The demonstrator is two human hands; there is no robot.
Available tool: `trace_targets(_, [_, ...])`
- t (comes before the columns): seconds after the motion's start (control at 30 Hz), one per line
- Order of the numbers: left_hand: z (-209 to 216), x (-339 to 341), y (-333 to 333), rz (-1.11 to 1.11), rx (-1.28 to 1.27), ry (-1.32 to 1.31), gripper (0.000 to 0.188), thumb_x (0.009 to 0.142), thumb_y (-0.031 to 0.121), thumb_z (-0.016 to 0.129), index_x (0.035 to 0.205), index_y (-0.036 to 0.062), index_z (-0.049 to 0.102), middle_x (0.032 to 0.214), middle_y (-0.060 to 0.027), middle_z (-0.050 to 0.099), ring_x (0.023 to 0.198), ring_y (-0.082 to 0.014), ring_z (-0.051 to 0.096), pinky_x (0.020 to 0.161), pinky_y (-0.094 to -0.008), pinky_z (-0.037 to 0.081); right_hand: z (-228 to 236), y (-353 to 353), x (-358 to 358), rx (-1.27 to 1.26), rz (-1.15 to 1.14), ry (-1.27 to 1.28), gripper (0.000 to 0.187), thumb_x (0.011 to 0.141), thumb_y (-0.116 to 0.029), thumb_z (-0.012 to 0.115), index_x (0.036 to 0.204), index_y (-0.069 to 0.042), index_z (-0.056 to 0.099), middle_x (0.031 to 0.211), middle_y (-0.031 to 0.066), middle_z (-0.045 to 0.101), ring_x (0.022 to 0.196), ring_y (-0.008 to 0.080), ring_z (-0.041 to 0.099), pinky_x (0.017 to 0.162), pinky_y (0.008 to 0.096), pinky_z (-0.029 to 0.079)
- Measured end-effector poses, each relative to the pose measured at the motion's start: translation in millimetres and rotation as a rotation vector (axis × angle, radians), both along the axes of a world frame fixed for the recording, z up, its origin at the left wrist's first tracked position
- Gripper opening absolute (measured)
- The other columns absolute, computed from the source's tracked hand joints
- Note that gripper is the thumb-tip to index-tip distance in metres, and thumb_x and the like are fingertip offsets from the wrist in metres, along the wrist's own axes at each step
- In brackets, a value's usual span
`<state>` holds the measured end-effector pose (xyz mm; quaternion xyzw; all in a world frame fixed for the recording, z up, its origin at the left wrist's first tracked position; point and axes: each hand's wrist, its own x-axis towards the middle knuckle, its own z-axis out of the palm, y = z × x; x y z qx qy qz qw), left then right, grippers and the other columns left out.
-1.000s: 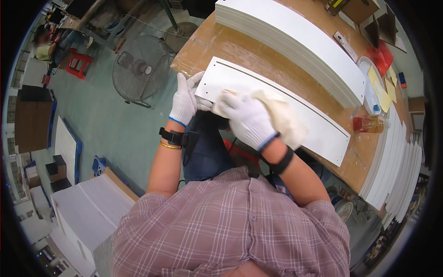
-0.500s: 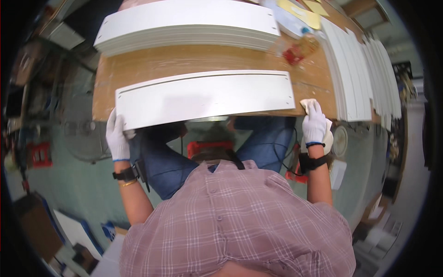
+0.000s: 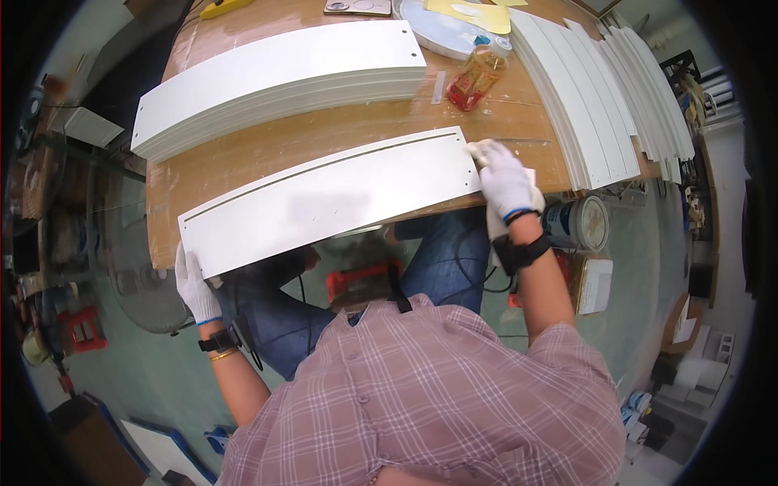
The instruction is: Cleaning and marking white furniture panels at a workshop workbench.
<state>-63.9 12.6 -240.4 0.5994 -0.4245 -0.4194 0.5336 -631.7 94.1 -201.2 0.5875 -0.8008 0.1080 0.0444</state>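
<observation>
A long white panel (image 3: 397,182) with a dark groove along its far side and small holes at its ends lies on the wooden table's near edge, partly overhanging it. My left hand (image 3: 197,289), in a white glove, grips the panel's near left corner; the thumb side is partly hidden. At the opposite end, my gloved right hand (image 3: 506,180) is closed on a cream cloth (image 3: 478,147), which touches the panel's right edge by the far corner. Part of the cloth is hidden under the fingers.
Farther back lies a stack of white panels (image 3: 279,77). A bottle of red-orange liquid (image 3: 474,81) stands beside a pale round tray (image 3: 421,28) with a yellow sheet (image 3: 470,14). More panels (image 3: 567,105) line the table's right side. A bucket (image 3: 590,223) sits below.
My right hand has brought the cloth from beside the panel up to its right edge. My left hand keeps its corner. The view has shifted, so the panel appears more tilted.
</observation>
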Motion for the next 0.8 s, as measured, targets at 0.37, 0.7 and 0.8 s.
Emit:
trace_targets(0.37, [-12.1, -2.7, -4.6, 0.114, -0.132, 0.041, 0.039, 0.098, 0.019, 0.050, 0.134, 0.0027, 0.047, 0.114, -0.0061, 0.061, 0.067, -0.0056, 0.054, 0.049, -0.0199, 0.042, 78.6, -72.0, -70.8, 0.195, -0.204, 0.028, 0.054, 0.082, -0.038, 0.053, 0.128, -0.010, 0.055, 0.132, 0.0152, 0.053, 0.119, 0.0318, 0.052, 0.100, 0.0377, 0.042])
trace_targets(0.7, [19.5, -19.2, 4.5, 0.019, 0.042, 0.071, 0.042, 0.098, 0.016, 0.049, 0.136, -0.0026, 0.042, 0.123, -0.0113, 0.057, 0.089, -0.0119, 0.060, 0.067, -0.0228, 0.051, 69.2, -207.5, -173.9, -0.104, -0.061, -0.312, 0.038, 0.079, -0.027, 0.065, 0.109, -0.003, 0.067, 0.107, 0.0158, 0.068, 0.098, 0.0246, 0.065, 0.089, 0.0321, 0.049])
trace_targets(0.8, [13.1, -15.2, 6.3, 0.051, 0.011, 0.074, 0.043, 0.099, 0.017, 0.049, 0.137, -0.0018, 0.041, 0.120, -0.0101, 0.058, 0.080, -0.0091, 0.059, 0.058, -0.0202, 0.047, 57.8, -241.1, -176.2, 0.018, -0.124, -0.316, 0.051, 0.072, -0.027, 0.067, 0.119, -0.007, 0.062, 0.114, 0.0185, 0.064, 0.106, 0.0305, 0.061, 0.094, 0.0358, 0.046])
